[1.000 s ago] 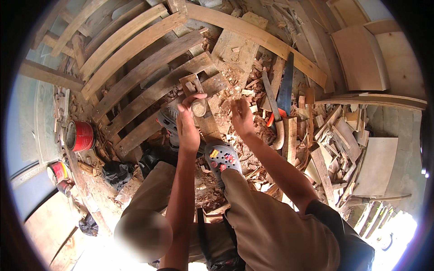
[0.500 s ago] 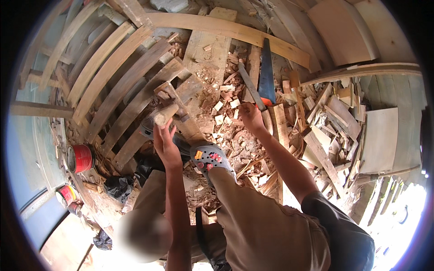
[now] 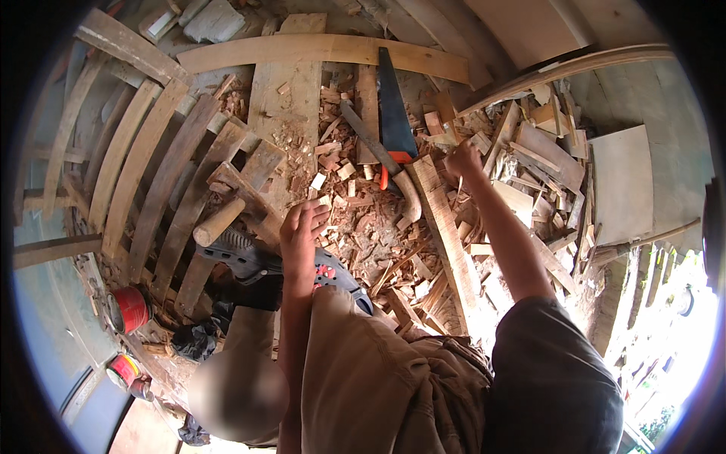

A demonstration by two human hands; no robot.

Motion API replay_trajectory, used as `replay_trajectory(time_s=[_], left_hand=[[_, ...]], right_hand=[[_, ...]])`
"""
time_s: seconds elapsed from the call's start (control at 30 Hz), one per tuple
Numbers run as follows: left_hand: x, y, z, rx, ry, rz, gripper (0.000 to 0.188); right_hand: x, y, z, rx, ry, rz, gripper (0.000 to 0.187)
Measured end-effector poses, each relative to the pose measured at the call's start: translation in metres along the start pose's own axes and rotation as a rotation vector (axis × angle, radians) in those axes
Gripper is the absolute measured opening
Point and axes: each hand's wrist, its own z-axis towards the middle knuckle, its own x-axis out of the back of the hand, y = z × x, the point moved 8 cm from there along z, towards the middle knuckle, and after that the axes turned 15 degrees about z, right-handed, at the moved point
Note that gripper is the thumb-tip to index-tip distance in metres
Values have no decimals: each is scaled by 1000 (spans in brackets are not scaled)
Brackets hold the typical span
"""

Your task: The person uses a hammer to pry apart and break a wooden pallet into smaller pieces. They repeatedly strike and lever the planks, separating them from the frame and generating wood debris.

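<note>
My left hand [image 3: 302, 228] is raised over my shoe with its fingers loosely stretched out, holding nothing. Left of it, a round wooden handle [image 3: 219, 221] joined to a squared wood block [image 3: 249, 198] leans by the grey clog [image 3: 240, 256], apart from my fingers. My right hand [image 3: 464, 160] is closed in a fist near the scrap pile; whatever it may hold is hidden. Between the hands lie a machete [image 3: 372, 142] with a curved wooden grip and a handsaw [image 3: 395, 113] with a dark blade and orange handle. Beside them runs a rough timber [image 3: 445, 227].
Curved wooden slats [image 3: 170, 181] stand in a row at left. A long board [image 3: 325, 48] crosses the far side. Offcuts [image 3: 556, 163] heap at right, and chips [image 3: 363, 227] cover the floor. A red can [image 3: 130, 309] sits at lower left.
My left hand has moved away from the round wooden handle. My right hand has shifted right, from beside the saw handle to the offcut pile. The view has turned a little.
</note>
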Motion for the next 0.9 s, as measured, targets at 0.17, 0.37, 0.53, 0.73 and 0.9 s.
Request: replay_trajectory(time_s=[0.17, 0.37, 0.53, 0.73, 0.9], left_hand=[[-3, 8, 4, -86, -56, 30, 45], [103, -1, -61, -294, 669, 97, 38], [126, 72, -67, -679, 758, 424, 60], [126, 89, -2, -481, 522, 238, 23], [135, 81, 19, -416, 518, -75, 30]], right_hand=[[13, 90, 91, -254, 89, 79, 81], [12, 98, 112, -252, -86, -336, 77], [52, 84, 92, -30, 219, -303, 78], [73, -91, -47, 668, 287, 142, 69], [-3, -190, -179, 883, -229, 627, 60]])
